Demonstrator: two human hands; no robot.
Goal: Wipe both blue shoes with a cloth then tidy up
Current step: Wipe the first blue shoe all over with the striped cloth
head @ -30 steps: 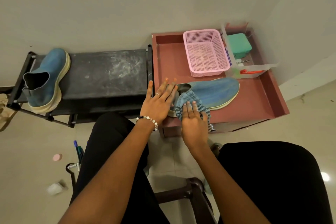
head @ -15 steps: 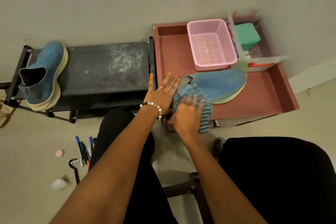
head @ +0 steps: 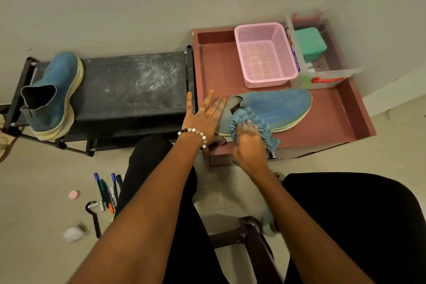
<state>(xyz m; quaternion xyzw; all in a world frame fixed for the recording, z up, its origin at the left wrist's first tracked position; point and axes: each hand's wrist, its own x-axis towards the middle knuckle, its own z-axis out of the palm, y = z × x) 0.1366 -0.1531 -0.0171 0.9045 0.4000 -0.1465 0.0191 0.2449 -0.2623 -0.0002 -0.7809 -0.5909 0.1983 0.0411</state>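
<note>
A: Head view, largest first: black rack point(head: 129, 85) at nine o'clock, carrying one blue shoe point(head: 51, 97) upright at its far left end. Red tray point(head: 327, 122) at one o'clock, holding the other blue shoe point(head: 276, 106) on its side, toe toward three.

B: Step in hand?

A: Wiping the tray shoe, by the look of it. Right hand point(head: 247, 143) closed over the blue cloth point(head: 258, 123), pressing it on the heel end. Left hand point(head: 204, 115) spread flat, fingers wide, steadying the heel at the tray's nine o'clock edge; gripping nothing.

B: Next?

A: Probably strokes toward the toe, then the rack shoe, seemingly not yet done.

B: Clutter?

A: Pink basket point(head: 265, 55) just beyond the shoe at twelve, clear box point(head: 322, 69) beside it. Pens point(head: 107, 191) on the floor at seven, well apart. Nothing blocking the wipe.
</note>
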